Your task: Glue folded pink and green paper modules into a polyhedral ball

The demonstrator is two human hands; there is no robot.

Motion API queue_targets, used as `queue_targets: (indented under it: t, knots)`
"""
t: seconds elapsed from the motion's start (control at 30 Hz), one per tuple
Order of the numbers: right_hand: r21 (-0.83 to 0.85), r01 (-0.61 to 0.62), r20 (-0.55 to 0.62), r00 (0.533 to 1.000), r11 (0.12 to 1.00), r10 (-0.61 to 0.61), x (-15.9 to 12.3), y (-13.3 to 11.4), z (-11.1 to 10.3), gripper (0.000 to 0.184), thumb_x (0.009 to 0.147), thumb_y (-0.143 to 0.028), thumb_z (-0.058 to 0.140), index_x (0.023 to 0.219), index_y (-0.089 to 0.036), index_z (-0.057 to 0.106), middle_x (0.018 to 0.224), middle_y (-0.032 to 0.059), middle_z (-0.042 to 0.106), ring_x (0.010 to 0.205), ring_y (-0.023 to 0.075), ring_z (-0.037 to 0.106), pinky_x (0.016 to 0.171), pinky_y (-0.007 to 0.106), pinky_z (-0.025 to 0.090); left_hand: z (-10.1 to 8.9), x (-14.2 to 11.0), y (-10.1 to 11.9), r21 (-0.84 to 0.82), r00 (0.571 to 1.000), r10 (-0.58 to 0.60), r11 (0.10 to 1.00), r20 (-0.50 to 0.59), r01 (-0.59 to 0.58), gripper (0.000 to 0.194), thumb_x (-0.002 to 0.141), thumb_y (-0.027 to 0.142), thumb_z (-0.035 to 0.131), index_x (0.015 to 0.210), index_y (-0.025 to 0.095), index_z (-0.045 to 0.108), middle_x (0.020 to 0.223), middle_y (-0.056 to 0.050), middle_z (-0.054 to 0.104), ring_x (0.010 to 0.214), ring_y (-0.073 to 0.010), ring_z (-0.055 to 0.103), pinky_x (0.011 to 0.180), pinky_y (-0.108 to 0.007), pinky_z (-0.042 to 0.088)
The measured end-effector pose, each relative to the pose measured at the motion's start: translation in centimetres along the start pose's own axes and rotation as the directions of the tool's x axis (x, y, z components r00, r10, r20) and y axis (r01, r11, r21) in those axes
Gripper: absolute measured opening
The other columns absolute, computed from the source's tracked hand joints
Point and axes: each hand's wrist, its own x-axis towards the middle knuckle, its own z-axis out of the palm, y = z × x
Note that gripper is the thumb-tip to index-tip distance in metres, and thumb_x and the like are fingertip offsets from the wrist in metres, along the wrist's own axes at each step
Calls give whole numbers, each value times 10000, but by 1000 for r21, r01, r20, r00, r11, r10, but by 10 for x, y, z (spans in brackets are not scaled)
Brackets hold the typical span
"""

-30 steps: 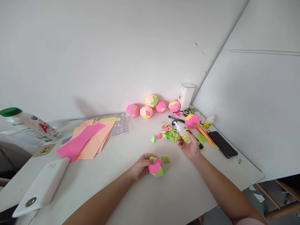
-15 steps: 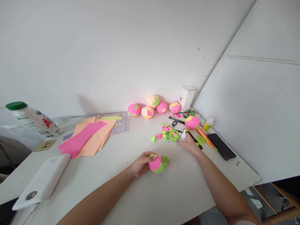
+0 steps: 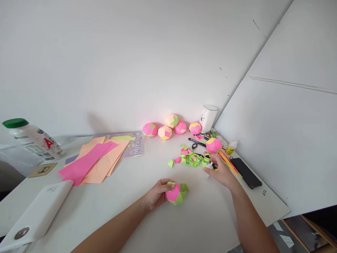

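My left hand [image 3: 158, 193] pinches the half-built pink-and-green paper ball [image 3: 177, 193] at its fingertips; my right hand [image 3: 222, 172] closes loosely over a small glue bottle [image 3: 210, 166] beside the folded paper pieces [image 3: 191, 158]. Five balls [image 3: 164, 132] look finished; this one seems part-assembled.

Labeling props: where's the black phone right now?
Head view, far right of the table: the black phone lies flat near the wall, beside the coloured paper strips.
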Motion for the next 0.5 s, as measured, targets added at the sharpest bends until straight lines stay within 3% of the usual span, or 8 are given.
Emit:
queue_targets:
  t: [0.03, 0.1, 0.13, 0.2, 0.27, 0.37, 0.43, 0.5]
  knots:
    - [-34, 91, -101, 990, 995, -94, -6, -9, 3, 442, 717, -386, 671, 1102, -234, 517, 1152, 101, 563, 1078, 287, 526, 859, 419, 435, 0, 0, 0, 0, 1000, 3, 1000, 5, -3, 176, 598, 224, 793, 655, 121, 663, 656, -50, 661, 584, -145, 579, 578, -272, 415]
    - [-112, 319, -245, 909, 941, -338, -13, -29, 17, 283, 807, -308, 576, 1076, -231, 531, 1119, 108, 570, 1089, 276, 514, 903, 425, 413, 0, 0, 0, -3, 1000, 13, 1000, 27, -12, 167, 605, 219, 788, 650, 121, 661, 654, -46, 659, 576, -141, 573, 575, -271, 411]
    - [-146, 432, -209, 866, 890, -454, -14, -39, 28, 232, 832, -270, 539, 1061, -232, 543, 1099, 110, 578, 1094, 270, 509, 923, 422, 402, 0, 0, 0, -7, 999, 17, 1000, 41, -16, 161, 608, 214, 785, 650, 121, 661, 659, -45, 658, 576, -139, 571, 575, -270, 409]
    - [-210, 556, 27, 826, 804, -564, -5, -56, 56, 204, 844, -257, 514, 1036, -227, 578, 1106, 121, 579, 1112, 284, 492, 917, 427, 406, 1, 0, 0, -15, 998, 20, 1000, 64, -19, 153, 613, 207, 780, 655, 120, 662, 668, -42, 658, 581, -139, 570, 579, -271, 406]
    - [-389, 456, 140, 888, 800, -438, 18, -68, 84, 257, 854, -324, 493, 1036, -179, 602, 1175, 170, 540, 1190, 340, 419, 928, 475, 375, 1, 0, 0, -30, 997, 27, 999, 68, -25, 153, 607, 200, 782, 650, 120, 659, 667, -39, 658, 582, -138, 567, 585, -272, 404]
    - [-626, 163, 94, 987, 763, -133, 68, -75, 114, 492, 849, -452, 462, 1217, -131, 524, 1436, 198, 300, 1332, 415, 175, 1010, 573, 204, 1, 1, -1, -39, 997, 46, 998, 60, -44, 163, 589, 193, 792, 627, 117, 653, 652, -32, 652, 569, -131, 559, 583, -269, 399]
    - [-676, 12, 100, 992, 737, 76, 98, -74, 123, 604, 864, -539, 362, 1322, -152, 430, 1485, 176, 214, 1342, 428, 126, 993, 602, 184, 1, 2, -2, -40, 997, 53, 998, 63, -50, 164, 582, 189, 797, 641, 119, 661, 668, -33, 657, 585, -136, 568, 591, -271, 402]
    - [-681, -22, 124, 982, 732, 144, 116, -71, 128, 613, 859, -555, 339, 1276, -131, 487, 1418, 212, 325, 1276, 446, 269, 923, 602, 269, 1, 3, -2, -42, 995, 56, 998, 80, -52, 160, 587, 193, 794, 628, 123, 656, 674, -34, 656, 595, -139, 572, 597, -275, 404]
